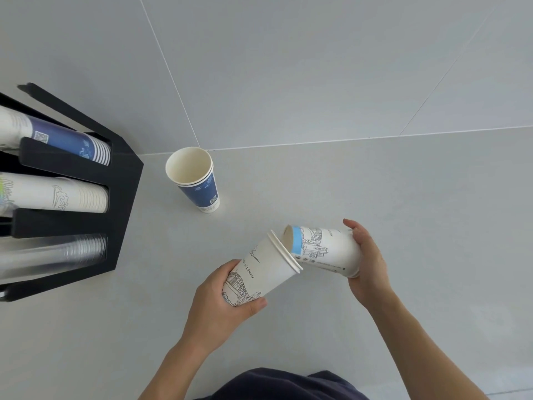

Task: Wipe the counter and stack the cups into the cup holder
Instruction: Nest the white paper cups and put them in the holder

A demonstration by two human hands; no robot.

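Note:
My left hand (pixel 222 301) grips the base of a white paper cup stack (pixel 264 271) printed with line drawings, tilted with its rims up and to the right. My right hand (pixel 367 264) holds the base of another white cup (pixel 326 249) with a blue band near its rim, lying sideways with its mouth facing left. The two rims touch above the grey counter (pixel 375 197). A blue cup stack (pixel 196 180) stands upright on the counter further back. The black cup holder (pixel 124 180) sits at the left with rows of blue, white and clear cups.
The grey tiled wall (pixel 288 67) rises behind the counter, meeting it just behind the blue cups. My dark clothing (pixel 282 385) shows at the bottom edge.

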